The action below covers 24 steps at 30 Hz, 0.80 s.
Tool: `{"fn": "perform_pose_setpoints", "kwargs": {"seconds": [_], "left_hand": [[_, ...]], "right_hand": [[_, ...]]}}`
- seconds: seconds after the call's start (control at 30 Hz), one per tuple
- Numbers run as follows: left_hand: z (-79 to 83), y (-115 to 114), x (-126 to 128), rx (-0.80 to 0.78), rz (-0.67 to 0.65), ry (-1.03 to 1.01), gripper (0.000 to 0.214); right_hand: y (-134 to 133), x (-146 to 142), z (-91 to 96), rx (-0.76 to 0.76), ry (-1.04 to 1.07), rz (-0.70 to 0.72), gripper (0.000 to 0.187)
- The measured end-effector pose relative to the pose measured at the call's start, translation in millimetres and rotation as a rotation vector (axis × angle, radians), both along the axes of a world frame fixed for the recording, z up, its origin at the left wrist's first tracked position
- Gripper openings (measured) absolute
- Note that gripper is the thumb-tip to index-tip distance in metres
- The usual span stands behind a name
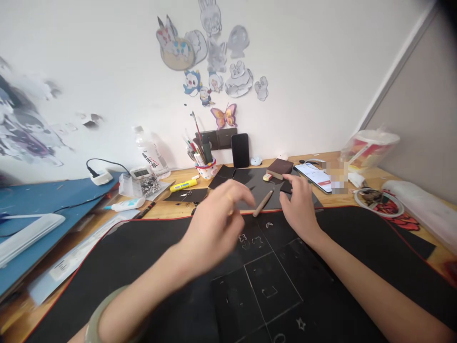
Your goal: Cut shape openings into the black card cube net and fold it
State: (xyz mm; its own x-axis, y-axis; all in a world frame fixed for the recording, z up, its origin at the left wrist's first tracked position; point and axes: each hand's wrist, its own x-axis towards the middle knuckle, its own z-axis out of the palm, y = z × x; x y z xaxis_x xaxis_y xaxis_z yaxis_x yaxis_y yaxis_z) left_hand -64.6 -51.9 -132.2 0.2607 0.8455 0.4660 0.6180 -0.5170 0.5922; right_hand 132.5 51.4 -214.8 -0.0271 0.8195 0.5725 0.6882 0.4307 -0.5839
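Note:
My left hand [223, 221], slightly blurred, hovers above the black mat with its index finger bent forward and the other fingers loosely curled. Nothing shows in it. Just beyond its fingertips lies a brownish pen-like stick [263, 204] with a pointed dark end. To the right, my right hand [300, 207] has its thumb and index finger apart. A small black piece [286, 187] appears between them; whether they touch it I cannot tell. Below the hands is a sheet of black paper [273, 281] bearing pale ruled lines and small drawn shapes, including a star.
Behind the mat stand a pen cup [207, 170], a dark phone [240, 150], a brown box [280, 167] and a small eraser [267, 177]. A lit phone [314, 176] and a tape roll [360, 197] lie right. A yellow glue stick [183, 185] and scissors [186, 194] are left.

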Motion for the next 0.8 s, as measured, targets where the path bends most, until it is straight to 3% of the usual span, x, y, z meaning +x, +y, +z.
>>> {"fn": "perform_pose_setpoints", "kwargs": {"seconds": [0.07, 0.13, 0.27, 0.4, 0.5, 0.67, 0.8], "left_hand": [[-8.6, 17.1, -8.4, -0.239, 0.058, 0.102, 0.024], [-22.9, 30.4, -16.0, -0.467, -0.007, 0.19, 0.019], [-53.1, 38.8, -19.0, -0.584, -0.036, 0.23, 0.049], [-68.4, 38.8, -14.7, -0.625, -0.001, 0.152, 0.04], [-69.8, 41.8, -14.5, -0.664, -0.005, -0.003, 0.033], [-58.1, 44.4, -10.9, -0.729, -0.032, -0.412, 0.026], [-47.5, 40.7, -7.6, -0.769, -0.039, -0.681, 0.031]], "right_hand": [[-2.6, -2.3, 2.5, 0.004, -0.002, 0.046, 0.035], [-5.8, -5.7, 3.7, -0.027, -0.011, 0.117, 0.029], [-13.1, -14.3, 4.2, -0.135, -0.034, 0.289, 0.019], [-21.1, -21.6, 6.2, -0.222, -0.086, 0.444, 0.013], [-24.7, -24.3, 9.6, -0.339, -0.054, 0.553, 0.015], [-28.5, -26.8, 23.2, -0.76, 0.288, 0.729, 0.028], [-33.9, -29.5, 35.0, -0.872, 0.572, 0.741, 0.024]]}}
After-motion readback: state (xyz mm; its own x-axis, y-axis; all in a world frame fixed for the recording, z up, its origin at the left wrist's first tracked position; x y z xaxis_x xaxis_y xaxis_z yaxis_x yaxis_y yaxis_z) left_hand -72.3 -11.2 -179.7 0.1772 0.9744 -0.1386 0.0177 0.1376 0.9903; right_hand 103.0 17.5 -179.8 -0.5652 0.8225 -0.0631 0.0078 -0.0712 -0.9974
